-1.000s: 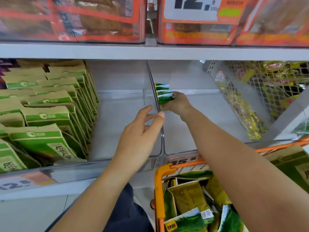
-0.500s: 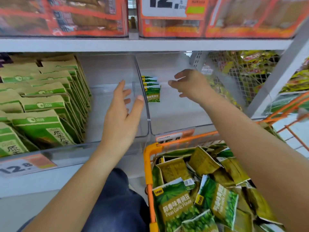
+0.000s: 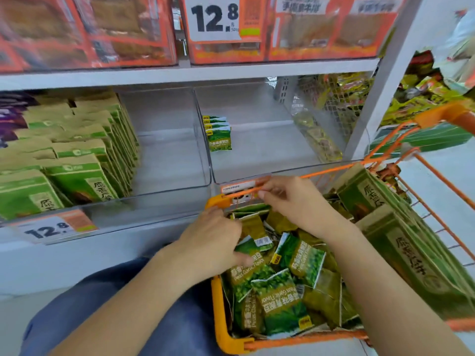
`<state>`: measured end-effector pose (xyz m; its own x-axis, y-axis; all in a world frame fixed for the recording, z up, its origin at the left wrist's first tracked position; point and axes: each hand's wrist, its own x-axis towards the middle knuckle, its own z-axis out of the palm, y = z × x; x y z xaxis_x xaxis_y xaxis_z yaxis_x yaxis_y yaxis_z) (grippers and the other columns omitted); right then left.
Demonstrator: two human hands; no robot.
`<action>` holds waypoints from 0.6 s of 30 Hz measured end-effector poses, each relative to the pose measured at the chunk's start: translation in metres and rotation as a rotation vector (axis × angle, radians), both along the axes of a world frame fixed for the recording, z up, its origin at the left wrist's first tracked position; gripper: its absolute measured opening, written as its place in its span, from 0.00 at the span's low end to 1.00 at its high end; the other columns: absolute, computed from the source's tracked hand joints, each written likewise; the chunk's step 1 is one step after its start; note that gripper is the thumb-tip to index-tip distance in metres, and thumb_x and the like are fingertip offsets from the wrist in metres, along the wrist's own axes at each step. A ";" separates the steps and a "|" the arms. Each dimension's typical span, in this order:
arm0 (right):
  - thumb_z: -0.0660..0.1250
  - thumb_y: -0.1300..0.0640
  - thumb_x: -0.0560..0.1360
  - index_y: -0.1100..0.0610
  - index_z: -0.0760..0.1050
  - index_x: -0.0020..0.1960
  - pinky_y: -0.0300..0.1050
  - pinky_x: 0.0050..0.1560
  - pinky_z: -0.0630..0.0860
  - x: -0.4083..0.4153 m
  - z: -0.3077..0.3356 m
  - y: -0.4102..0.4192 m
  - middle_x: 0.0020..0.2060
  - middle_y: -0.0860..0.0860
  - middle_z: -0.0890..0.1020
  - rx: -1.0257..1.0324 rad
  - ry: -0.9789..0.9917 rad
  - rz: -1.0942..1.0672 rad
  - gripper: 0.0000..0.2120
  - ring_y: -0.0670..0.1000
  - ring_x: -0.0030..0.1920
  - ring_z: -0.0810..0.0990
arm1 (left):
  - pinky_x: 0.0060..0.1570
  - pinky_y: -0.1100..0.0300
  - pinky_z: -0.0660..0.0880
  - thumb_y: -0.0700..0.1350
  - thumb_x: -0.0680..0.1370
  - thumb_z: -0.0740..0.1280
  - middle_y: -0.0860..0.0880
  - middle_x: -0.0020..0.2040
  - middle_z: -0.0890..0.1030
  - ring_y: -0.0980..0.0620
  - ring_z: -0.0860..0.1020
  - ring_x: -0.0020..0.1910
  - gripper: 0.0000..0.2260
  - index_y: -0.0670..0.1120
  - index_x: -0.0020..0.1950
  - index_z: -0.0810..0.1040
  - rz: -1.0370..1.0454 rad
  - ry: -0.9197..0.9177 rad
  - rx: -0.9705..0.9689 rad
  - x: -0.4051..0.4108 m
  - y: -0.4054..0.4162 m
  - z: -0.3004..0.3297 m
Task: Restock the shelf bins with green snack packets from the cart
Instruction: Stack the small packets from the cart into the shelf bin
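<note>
Both hands (image 3: 213, 242) over cart (image 3: 221, 327) packets (image 3: 280, 301)

A white price sign (image 3: 214, 18) at upper centre reads "12.8". The lower-left shelf tag (image 3: 48, 229) repeats it. Green packets (image 3: 279, 301) in the cart read "Peas Garlic Flavor".

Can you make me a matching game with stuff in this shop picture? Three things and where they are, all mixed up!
Things:
1. small green packets standing in a row
2. loose pile of green pea packets
3. price tag reading 12.8

Places:
A. on the top shelf front
B. in the orange cart
C. in the clear bin, by its left wall

Pairs: 1-C, 2-B, 3-A
</note>
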<state>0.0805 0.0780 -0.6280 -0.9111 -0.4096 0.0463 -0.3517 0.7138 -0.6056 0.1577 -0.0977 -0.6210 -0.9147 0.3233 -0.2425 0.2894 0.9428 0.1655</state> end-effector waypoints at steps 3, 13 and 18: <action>0.62 0.46 0.78 0.55 0.82 0.46 0.53 0.44 0.79 0.007 0.004 -0.003 0.37 0.52 0.84 -0.121 -0.089 0.070 0.15 0.51 0.38 0.82 | 0.42 0.54 0.69 0.62 0.70 0.71 0.50 0.42 0.78 0.52 0.72 0.44 0.15 0.51 0.42 0.77 0.038 -0.081 0.187 -0.002 -0.006 0.007; 0.74 0.53 0.67 0.58 0.83 0.49 0.55 0.54 0.77 0.012 0.023 0.002 0.45 0.57 0.85 -0.548 -0.363 0.180 0.13 0.59 0.49 0.82 | 0.42 0.61 0.76 0.51 0.73 0.73 0.56 0.42 0.83 0.62 0.80 0.41 0.06 0.54 0.46 0.77 0.298 0.168 0.838 -0.010 -0.004 0.018; 0.71 0.57 0.69 0.58 0.81 0.49 0.37 0.42 0.76 0.009 0.027 0.004 0.39 0.48 0.85 -0.635 -0.432 0.111 0.10 0.44 0.40 0.81 | 0.46 0.68 0.72 0.53 0.78 0.64 0.61 0.45 0.80 0.64 0.78 0.47 0.03 0.57 0.48 0.76 0.405 0.401 0.964 -0.027 -0.017 0.015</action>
<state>0.0899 0.0816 -0.6008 -0.8568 -0.5135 -0.0469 -0.0408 0.1583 -0.9865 0.1310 -0.1144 -0.6061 -0.9509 -0.1218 0.2846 0.1867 0.5076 0.8411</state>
